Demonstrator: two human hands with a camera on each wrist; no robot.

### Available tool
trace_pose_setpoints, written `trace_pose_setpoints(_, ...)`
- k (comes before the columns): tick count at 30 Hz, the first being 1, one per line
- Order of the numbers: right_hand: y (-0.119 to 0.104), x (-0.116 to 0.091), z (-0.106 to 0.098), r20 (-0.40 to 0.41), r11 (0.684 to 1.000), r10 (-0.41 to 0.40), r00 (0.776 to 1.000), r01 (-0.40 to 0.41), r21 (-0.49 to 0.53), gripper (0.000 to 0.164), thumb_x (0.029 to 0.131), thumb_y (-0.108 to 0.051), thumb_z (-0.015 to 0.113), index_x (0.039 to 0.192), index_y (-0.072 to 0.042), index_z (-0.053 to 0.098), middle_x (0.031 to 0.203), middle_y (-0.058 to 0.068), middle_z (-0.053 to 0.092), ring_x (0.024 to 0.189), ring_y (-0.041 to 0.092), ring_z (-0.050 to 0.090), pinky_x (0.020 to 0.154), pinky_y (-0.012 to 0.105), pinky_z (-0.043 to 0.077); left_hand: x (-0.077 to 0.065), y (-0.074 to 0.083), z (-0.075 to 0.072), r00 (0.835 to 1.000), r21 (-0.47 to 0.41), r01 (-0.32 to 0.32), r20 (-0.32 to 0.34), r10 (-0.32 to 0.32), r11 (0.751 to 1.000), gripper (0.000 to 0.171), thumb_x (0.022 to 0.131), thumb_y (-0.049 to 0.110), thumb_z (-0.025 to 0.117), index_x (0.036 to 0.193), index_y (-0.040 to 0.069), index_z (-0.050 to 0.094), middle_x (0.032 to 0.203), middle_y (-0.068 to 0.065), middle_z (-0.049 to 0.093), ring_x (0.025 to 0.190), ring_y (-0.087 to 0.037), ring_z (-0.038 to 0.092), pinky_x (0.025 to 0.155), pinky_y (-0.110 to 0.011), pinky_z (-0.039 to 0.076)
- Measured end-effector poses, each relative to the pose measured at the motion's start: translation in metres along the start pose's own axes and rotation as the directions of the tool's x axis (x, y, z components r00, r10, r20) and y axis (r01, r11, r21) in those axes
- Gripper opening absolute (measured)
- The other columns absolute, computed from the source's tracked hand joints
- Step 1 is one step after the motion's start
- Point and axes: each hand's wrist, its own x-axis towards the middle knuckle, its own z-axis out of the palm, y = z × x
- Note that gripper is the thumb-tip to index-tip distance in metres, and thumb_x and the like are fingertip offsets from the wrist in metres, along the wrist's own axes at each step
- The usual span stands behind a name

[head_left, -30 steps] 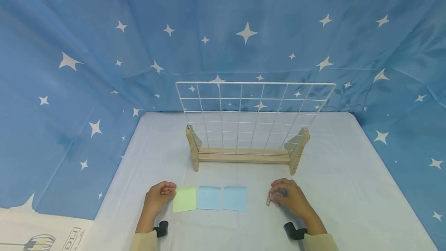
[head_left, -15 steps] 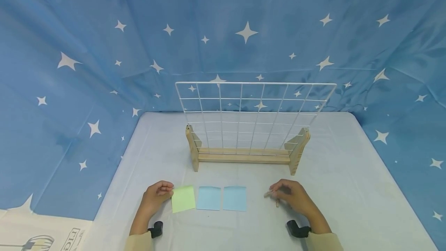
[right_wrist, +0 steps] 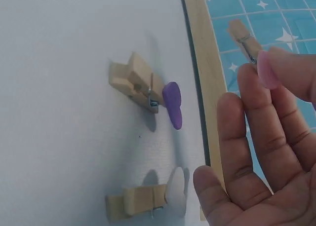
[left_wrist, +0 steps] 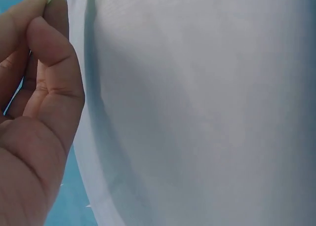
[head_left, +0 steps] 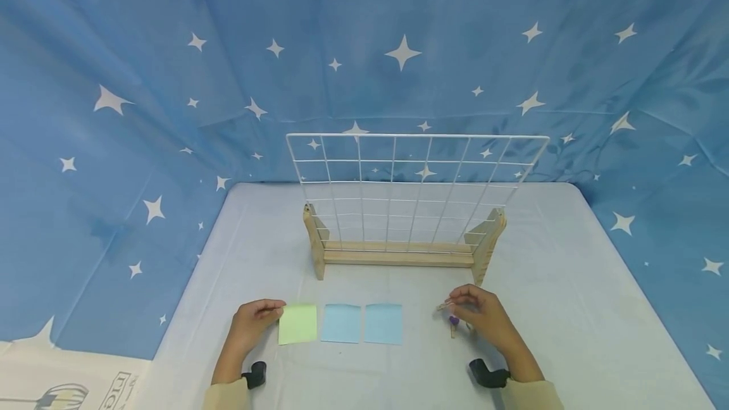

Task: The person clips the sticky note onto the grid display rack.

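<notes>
At the left of a row of paper squares, my left hand (head_left: 252, 328) pinches the edge of a yellow-green sticky note (head_left: 298, 324). Only a corner of that note shows above the fingertips in the left wrist view. My right hand (head_left: 484, 315) holds a small wooden clothespin (right_wrist: 243, 37) by its pink end, between thumb and index finger. In the right wrist view the other fingers are loosely bent. Below that hand, a clothespin with a purple heart (right_wrist: 140, 80) and one with a white heart (right_wrist: 145, 197) lie on the white table.
Two blue sticky notes (head_left: 341, 323) lie in line between the hands. Behind them stands a white wire grid (head_left: 418, 136) on a wooden base (head_left: 398, 258). Blue star-patterned cloth (head_left: 364, 30) hangs around the white table (head_left: 569, 271).
The right hand has brought one clothespin up and away from the others, uncovering the purple-heart one. The left hand has drawn the green note slightly left, away from the blue notes.
</notes>
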Motion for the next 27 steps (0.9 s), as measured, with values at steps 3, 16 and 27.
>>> trace_pose_setpoints(3, -0.003, 0.0, 0.0, -0.029, 1.0, -0.001, 1.0, 0.001, 0.002, 0.014, 0.096, 0.001, 0.077, 0.11, 0.004, 0.074, 0.104, 0.012, 0.077, 0.096, 0.004, 0.068, 0.091, 0.016, 0.052, -0.001, 0.0, 0.0, 1.0, -0.013, -0.003, 0.0, 0.003, 1.0, 0.017, 0.103, 0.008, 0.073, 0.112, -0.005, 0.079, 0.107, -0.012, 0.08, 0.098, -0.02, 0.074, 0.079, -0.017, 0.055)
trace_pose_setpoints(16, -0.016, 0.002, -0.001, -0.14, 0.968, 0.116, 0.983, -0.081, 0.236, 0.025, 0.099, 0.006, 0.073, 0.118, 0.021, 0.066, 0.099, 0.001, 0.078, 0.087, 0.006, 0.076, 0.082, 0.019, 0.062, -0.007, 0.016, -0.004, 0.998, -0.14, -0.037, -0.048, 0.03, 0.989, 0.025, 0.104, 0.011, 0.073, 0.124, -0.004, 0.075, 0.103, -0.007, 0.076, 0.084, -0.013, 0.066, 0.069, -0.024, 0.057)
trace_pose_setpoints(27, -0.018, 0.005, 0.0, -0.185, 0.95, 0.133, 0.974, -0.073, 0.302, 0.023, 0.099, 0.007, 0.072, 0.113, 0.024, 0.066, 0.095, -0.001, 0.077, 0.085, 0.01, 0.077, 0.08, 0.025, 0.065, -0.013, 0.028, -0.002, 0.989, -0.155, -0.082, -0.138, 0.061, 0.985, 0.018, 0.103, 0.009, 0.076, 0.115, -0.003, 0.078, 0.103, -0.011, 0.078, 0.083, -0.01, 0.069, 0.072, -0.023, 0.059)
